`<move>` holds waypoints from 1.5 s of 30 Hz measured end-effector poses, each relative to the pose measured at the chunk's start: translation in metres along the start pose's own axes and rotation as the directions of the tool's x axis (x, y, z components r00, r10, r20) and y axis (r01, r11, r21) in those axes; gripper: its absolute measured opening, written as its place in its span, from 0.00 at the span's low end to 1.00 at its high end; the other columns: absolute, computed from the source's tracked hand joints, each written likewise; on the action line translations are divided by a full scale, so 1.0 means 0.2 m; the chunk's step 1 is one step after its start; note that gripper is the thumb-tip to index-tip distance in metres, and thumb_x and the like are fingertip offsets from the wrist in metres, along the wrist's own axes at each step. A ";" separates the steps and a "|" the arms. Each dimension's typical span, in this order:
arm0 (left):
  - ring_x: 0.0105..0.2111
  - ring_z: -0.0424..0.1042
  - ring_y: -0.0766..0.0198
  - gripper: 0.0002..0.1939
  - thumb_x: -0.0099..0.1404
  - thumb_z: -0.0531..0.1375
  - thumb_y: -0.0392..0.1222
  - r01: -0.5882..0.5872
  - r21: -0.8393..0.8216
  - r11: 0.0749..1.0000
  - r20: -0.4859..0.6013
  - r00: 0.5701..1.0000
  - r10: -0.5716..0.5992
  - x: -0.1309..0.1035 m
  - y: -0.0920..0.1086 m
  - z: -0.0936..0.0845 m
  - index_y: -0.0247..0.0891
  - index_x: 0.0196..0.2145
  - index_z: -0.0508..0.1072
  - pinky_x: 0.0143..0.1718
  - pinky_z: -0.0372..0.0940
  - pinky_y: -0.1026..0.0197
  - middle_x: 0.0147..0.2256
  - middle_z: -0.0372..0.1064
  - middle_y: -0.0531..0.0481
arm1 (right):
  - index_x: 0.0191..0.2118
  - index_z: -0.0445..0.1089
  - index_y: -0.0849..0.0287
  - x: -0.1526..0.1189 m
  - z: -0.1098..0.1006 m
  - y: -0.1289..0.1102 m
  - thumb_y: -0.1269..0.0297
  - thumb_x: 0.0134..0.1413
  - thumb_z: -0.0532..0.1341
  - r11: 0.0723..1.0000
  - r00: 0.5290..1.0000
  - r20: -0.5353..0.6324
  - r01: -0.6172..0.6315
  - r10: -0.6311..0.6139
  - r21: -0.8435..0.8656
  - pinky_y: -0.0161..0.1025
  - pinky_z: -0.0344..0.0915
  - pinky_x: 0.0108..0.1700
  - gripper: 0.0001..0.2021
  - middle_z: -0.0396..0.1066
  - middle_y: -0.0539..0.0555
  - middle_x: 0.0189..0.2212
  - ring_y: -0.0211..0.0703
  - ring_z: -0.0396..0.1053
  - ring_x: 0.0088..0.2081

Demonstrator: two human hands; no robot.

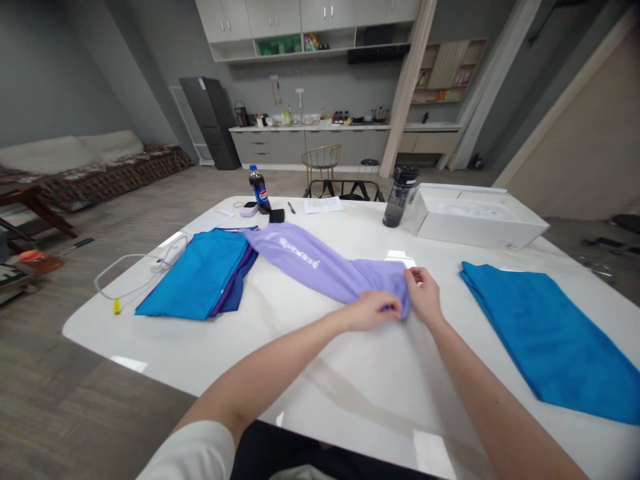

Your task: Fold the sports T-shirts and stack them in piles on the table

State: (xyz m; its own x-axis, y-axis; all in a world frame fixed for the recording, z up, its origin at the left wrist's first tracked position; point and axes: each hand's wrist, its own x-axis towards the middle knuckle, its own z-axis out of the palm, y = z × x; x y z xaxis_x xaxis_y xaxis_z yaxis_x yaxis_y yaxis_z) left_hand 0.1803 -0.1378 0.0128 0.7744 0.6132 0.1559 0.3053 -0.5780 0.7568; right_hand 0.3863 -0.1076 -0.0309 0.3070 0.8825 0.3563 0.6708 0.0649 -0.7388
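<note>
A lavender garment (320, 263) with white lettering lies stretched in a long strip across the middle of the white table. Its left end rests against a stack of folded cloth. My left hand (373, 311) is closed on the near edge of its right end, fingers curled into the fabric. At the far corner of that same end, my right hand (424, 293) pinches the cloth between thumb and fingers. The garment's exact kind is unclear. To the left sits folded blue cloth (193, 273) with purple and navy layers beneath. Another folded blue cloth (550, 333) lies at the right.
On the far side of the table (280, 360) stand a cola bottle (259, 190), a dark tumbler (399, 198) and a white box (480, 217). A black wallet-like item (277, 216), a pen (291, 208) and paper (323, 205) lie there too. A white cable (107, 270) hangs over the left edge.
</note>
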 end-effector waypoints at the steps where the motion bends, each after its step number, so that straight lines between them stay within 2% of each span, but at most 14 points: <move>1: 0.46 0.72 0.64 0.03 0.71 0.60 0.40 -0.074 -0.080 0.994 0.127 0.988 0.084 0.00 0.05 0.13 0.40 0.39 0.74 0.52 0.62 0.63 0.43 0.75 0.51 | 0.43 0.71 0.55 0.00 -0.06 0.04 0.42 0.64 0.52 0.998 0.999 0.030 0.032 -0.030 -0.054 0.45 0.67 0.47 0.21 0.75 0.59 0.41 0.50 0.71 0.40; 4: 0.45 0.71 0.65 0.04 0.71 0.62 0.42 -0.131 -0.245 0.961 0.351 0.912 0.213 -0.06 0.18 0.38 0.40 0.40 0.73 0.51 0.63 0.65 0.42 0.72 0.51 | 0.50 0.73 0.56 -0.04 -0.20 0.15 0.46 0.63 0.57 0.969 0.974 0.216 0.120 -0.072 -0.217 0.47 0.68 0.49 0.21 0.74 0.60 0.46 0.51 0.72 0.42; 7: 0.43 0.70 0.65 0.04 0.70 0.63 0.41 -0.120 -0.269 0.956 0.413 0.882 0.227 -0.13 0.24 0.44 0.40 0.38 0.74 0.50 0.63 0.64 0.40 0.70 0.52 | 0.55 0.72 0.56 -0.12 -0.26 0.21 0.49 0.63 0.59 0.942 0.918 0.389 0.193 -0.074 -0.276 0.46 0.67 0.53 0.21 0.74 0.59 0.49 0.52 0.73 0.47; 12: 0.35 0.67 0.68 0.05 0.67 0.65 0.42 0.025 -0.224 0.974 0.481 0.872 0.088 -0.22 0.22 0.31 0.39 0.37 0.74 0.39 0.62 0.66 0.35 0.69 0.54 | 0.58 0.70 0.54 -0.21 -0.22 0.16 0.53 0.66 0.59 0.900 0.886 0.449 0.284 -0.115 -0.329 0.46 0.64 0.56 0.20 0.72 0.59 0.53 0.53 0.69 0.55; 19: 0.30 0.68 0.67 0.02 0.63 0.64 0.36 0.076 0.002 0.997 0.680 0.731 -0.057 -0.37 0.18 0.12 0.42 0.33 0.77 0.32 0.60 0.65 0.30 0.71 0.58 | 0.61 0.69 0.50 -0.22 0.01 -0.09 0.50 0.65 0.60 0.845 0.838 0.530 0.373 -0.131 -0.382 0.56 0.61 0.56 0.22 0.69 0.61 0.57 0.59 0.65 0.58; 24: 0.28 0.71 0.63 0.05 0.55 0.71 0.40 0.185 0.355 0.916 0.678 0.625 -0.388 -0.50 0.18 -0.13 0.44 0.26 0.78 0.26 0.59 0.63 0.27 0.75 0.57 | 0.61 0.70 0.51 -0.25 0.17 -0.29 0.50 0.65 0.60 0.904 0.733 0.611 0.423 -0.300 -0.064 0.51 0.62 0.56 0.23 0.71 0.58 0.59 0.56 0.67 0.57; 26: 0.27 0.72 0.62 0.07 0.55 0.71 0.46 0.252 0.402 0.880 0.620 0.632 -0.464 -0.52 0.17 -0.23 0.43 0.29 0.79 0.26 0.60 0.62 0.28 0.76 0.55 | 0.58 0.72 0.53 -0.23 0.17 -0.30 0.51 0.68 0.57 0.930 0.761 0.553 0.361 -0.339 0.073 0.45 0.65 0.52 0.20 0.75 0.57 0.53 0.50 0.71 0.50; 28: 0.30 0.73 0.61 0.10 0.61 0.67 0.50 0.285 0.356 0.890 0.458 0.777 -0.432 -0.49 0.15 -0.28 0.42 0.34 0.80 0.30 0.63 0.61 0.32 0.77 0.53 | 0.52 0.74 0.55 -0.18 0.14 -0.26 0.53 0.71 0.53 0.962 0.871 0.416 0.271 -0.262 0.037 0.42 0.66 0.46 0.18 0.78 0.56 0.46 0.47 0.73 0.43; 30: 0.37 0.75 0.59 0.10 0.68 0.60 0.47 0.261 0.323 0.910 0.166 0.931 -0.326 -0.39 0.11 -0.26 0.41 0.40 0.79 0.38 0.66 0.60 0.37 0.77 0.50 | 0.47 0.74 0.57 -0.12 0.07 -0.16 0.55 0.71 0.51 0.977 0.965 0.234 0.152 -0.115 -0.147 0.42 0.65 0.43 0.17 0.78 0.56 0.40 0.48 0.73 0.40; 32: 0.45 0.74 0.57 0.11 0.69 0.56 0.39 0.228 0.374 0.899 -0.097 0.974 -0.207 -0.24 0.06 -0.19 0.40 0.46 0.77 0.47 0.67 0.57 0.44 0.76 0.46 | 0.46 0.73 0.58 -0.07 -0.01 -0.03 0.58 0.70 0.52 0.937 0.997 0.075 0.009 0.018 -0.349 0.42 0.63 0.43 0.15 0.77 0.58 0.40 0.50 0.73 0.41; 35: 0.54 0.70 0.50 0.17 0.67 0.59 0.36 0.163 0.478 0.863 -0.220 0.973 -0.062 0.03 -0.05 -0.03 0.38 0.53 0.74 0.59 0.61 0.50 0.53 0.71 0.39 | 0.49 0.71 0.60 -0.03 -0.11 0.14 0.62 0.70 0.51 0.833 0.990 -0.033 -0.134 0.138 -0.537 0.43 0.61 0.44 0.14 0.75 0.62 0.43 0.52 0.73 0.43; 39: 0.56 0.67 0.43 0.12 0.67 0.60 0.35 0.196 0.437 0.878 -0.265 0.961 -0.083 0.34 -0.17 0.13 0.36 0.47 0.76 0.62 0.55 0.43 0.53 0.71 0.35 | 0.50 0.68 0.62 -0.04 -0.16 0.23 0.64 0.72 0.48 0.779 0.981 -0.026 -0.169 0.193 -0.603 0.43 0.60 0.45 0.14 0.75 0.63 0.43 0.52 0.73 0.45; 42: 0.51 0.71 0.44 0.08 0.67 0.57 0.33 0.285 0.175 0.943 -0.410 0.892 -0.193 0.50 -0.23 0.13 0.35 0.41 0.76 0.59 0.58 0.43 0.45 0.75 0.35 | 0.50 0.67 0.62 -0.04 -0.15 0.21 0.64 0.72 0.47 0.767 0.982 0.007 -0.142 0.188 -0.626 0.44 0.59 0.46 0.14 0.76 0.63 0.43 0.52 0.73 0.45; 45: 0.43 0.75 0.51 0.06 0.68 0.57 0.36 0.301 -0.157 0.941 -0.553 0.762 -0.336 0.57 -0.32 -0.01 0.37 0.41 0.74 0.51 0.65 0.48 0.37 0.75 0.41 | 0.49 0.66 0.62 -0.02 -0.14 0.19 0.65 0.72 0.47 0.753 0.981 0.026 -0.130 0.192 -0.645 0.45 0.59 0.46 0.13 0.76 0.63 0.43 0.53 0.73 0.45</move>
State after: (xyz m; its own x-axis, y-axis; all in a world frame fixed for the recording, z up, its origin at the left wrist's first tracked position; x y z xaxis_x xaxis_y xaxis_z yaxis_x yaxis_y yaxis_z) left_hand 0.2469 -0.0296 -0.0164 0.1808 0.9596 0.2156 0.4331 -0.2745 0.8585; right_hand 0.4292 -0.1228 -0.0438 0.4125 0.8904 0.1926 0.9006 -0.3668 -0.2332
